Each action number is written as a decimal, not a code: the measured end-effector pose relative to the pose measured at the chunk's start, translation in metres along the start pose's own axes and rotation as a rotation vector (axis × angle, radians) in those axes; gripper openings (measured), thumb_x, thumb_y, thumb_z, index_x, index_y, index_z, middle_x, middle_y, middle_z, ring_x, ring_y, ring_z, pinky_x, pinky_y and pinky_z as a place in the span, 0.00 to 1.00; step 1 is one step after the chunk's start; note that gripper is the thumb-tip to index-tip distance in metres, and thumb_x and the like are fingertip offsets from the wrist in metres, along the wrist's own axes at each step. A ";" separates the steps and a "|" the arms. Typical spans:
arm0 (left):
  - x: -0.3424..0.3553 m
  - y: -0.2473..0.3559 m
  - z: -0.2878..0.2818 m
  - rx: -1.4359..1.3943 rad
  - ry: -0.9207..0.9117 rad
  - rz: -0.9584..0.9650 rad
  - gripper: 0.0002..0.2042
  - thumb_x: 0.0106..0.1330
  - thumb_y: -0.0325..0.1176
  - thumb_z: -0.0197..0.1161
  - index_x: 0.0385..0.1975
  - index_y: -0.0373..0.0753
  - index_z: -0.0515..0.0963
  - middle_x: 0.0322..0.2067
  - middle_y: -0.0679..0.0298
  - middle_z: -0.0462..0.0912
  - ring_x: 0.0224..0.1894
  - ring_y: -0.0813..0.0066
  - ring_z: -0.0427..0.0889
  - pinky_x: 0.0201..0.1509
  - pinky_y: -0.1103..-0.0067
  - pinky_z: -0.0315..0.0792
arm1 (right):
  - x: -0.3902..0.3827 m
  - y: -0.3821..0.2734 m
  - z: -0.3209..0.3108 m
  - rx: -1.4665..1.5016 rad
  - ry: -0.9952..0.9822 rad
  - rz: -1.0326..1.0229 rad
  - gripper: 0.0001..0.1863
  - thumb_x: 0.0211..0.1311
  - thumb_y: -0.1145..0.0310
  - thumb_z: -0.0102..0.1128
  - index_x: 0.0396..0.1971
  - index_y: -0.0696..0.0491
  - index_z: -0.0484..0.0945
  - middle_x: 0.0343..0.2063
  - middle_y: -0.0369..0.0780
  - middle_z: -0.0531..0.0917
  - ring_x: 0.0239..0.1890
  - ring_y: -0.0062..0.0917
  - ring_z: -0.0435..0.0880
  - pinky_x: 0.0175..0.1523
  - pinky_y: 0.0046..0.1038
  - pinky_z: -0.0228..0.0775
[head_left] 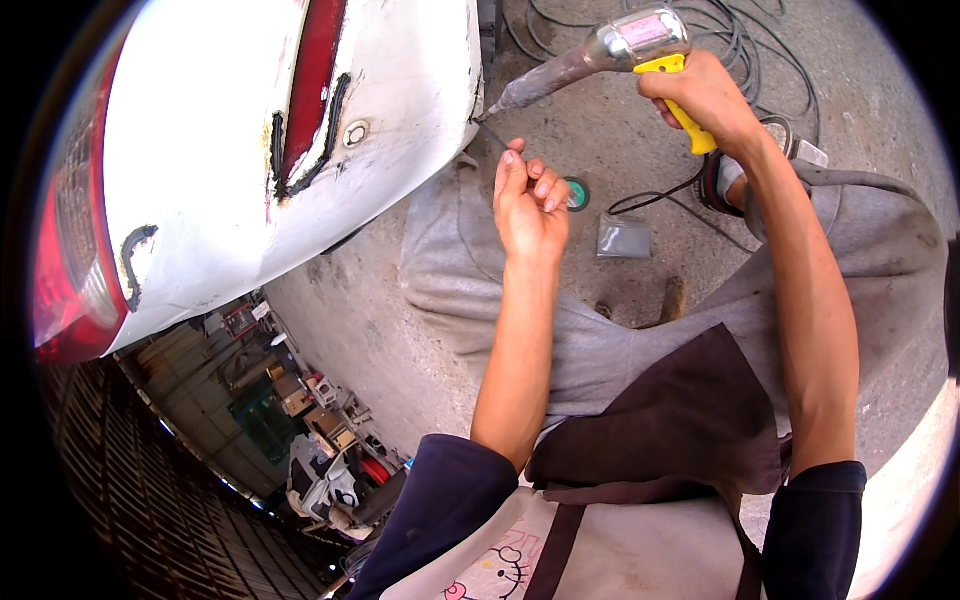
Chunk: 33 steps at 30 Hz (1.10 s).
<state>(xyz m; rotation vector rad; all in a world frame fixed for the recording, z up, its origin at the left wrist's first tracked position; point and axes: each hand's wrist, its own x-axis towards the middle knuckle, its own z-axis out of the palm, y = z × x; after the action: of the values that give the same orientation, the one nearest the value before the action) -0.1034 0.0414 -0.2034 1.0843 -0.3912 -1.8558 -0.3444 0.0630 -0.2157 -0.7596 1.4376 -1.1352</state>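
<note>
Yellow-handled gun (pixel 600 53) clenched in our right hand (pixel 708 100), we aim it at the edge of the bumper (pixel 230 150), beside which our left hand (pixel 530 200) pinches a stick (pixel 491 134), apparently so both tips meet

From my head, the left wide fisheye camera looks steeply down, near above my bare left hand (pixel 532 210) and bare right hand (pixel 708 103), taking in a white painted car body panel (pixel 215 130) at upper left and rough grey concrete floor (pixel 370 330) below.
</note>
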 end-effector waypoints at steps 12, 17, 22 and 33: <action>0.000 0.000 0.001 -0.004 -0.001 0.003 0.10 0.74 0.37 0.49 0.48 0.40 0.67 0.25 0.66 0.66 0.21 0.81 0.62 0.20 0.84 0.58 | -0.002 -0.002 0.001 0.022 -0.004 -0.014 0.09 0.45 0.66 0.58 0.18 0.55 0.72 0.14 0.34 0.73 0.14 0.15 0.70 0.20 0.20 0.62; 0.000 0.001 0.001 0.002 -0.008 0.004 0.10 0.73 0.37 0.49 0.48 0.40 0.67 0.25 0.67 0.66 0.21 0.81 0.61 0.20 0.84 0.58 | -0.004 -0.004 0.001 0.012 0.009 -0.016 0.09 0.45 0.65 0.58 0.18 0.55 0.72 0.14 0.34 0.73 0.14 0.15 0.70 0.20 0.20 0.62; 0.000 0.002 0.001 0.000 -0.019 0.003 0.10 0.73 0.37 0.49 0.48 0.40 0.67 0.25 0.67 0.66 0.21 0.82 0.61 0.20 0.85 0.58 | -0.003 -0.002 0.002 0.011 0.000 -0.028 0.10 0.46 0.65 0.58 0.17 0.55 0.73 0.14 0.34 0.73 0.14 0.15 0.71 0.20 0.20 0.62; 0.001 0.003 0.002 0.005 -0.008 -0.005 0.10 0.74 0.37 0.49 0.48 0.40 0.67 0.25 0.67 0.66 0.21 0.82 0.61 0.20 0.85 0.57 | -0.003 -0.002 0.003 0.008 0.018 -0.023 0.10 0.45 0.64 0.58 0.17 0.55 0.73 0.13 0.34 0.73 0.14 0.15 0.70 0.20 0.20 0.62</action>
<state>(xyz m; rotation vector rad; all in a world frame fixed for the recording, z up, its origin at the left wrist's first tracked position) -0.1036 0.0384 -0.2014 1.0817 -0.3985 -1.8650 -0.3413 0.0647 -0.2124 -0.7644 1.4422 -1.1676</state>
